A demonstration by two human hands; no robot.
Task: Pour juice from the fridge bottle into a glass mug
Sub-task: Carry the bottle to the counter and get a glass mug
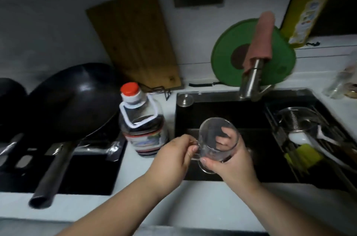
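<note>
A clear glass mug (pixel 212 131) is held over the front left of the black sink (pixel 222 108), tilted with its mouth toward me. It looks empty. My left hand (pixel 173 160) pinches its handle from the left. My right hand (pixel 231 160) wraps around its body from the right, fingers showing through the glass. No fridge or juice bottle is in view.
A large bottle of dark liquid with a red cap (pixel 141 120) stands on the counter just left of the sink. A black wok (pixel 73 100) sits on the stove at left. Steel faucet (pixel 253 81) rises behind the sink; a dish rack (pixel 313 139) with utensils fills the sink's right side.
</note>
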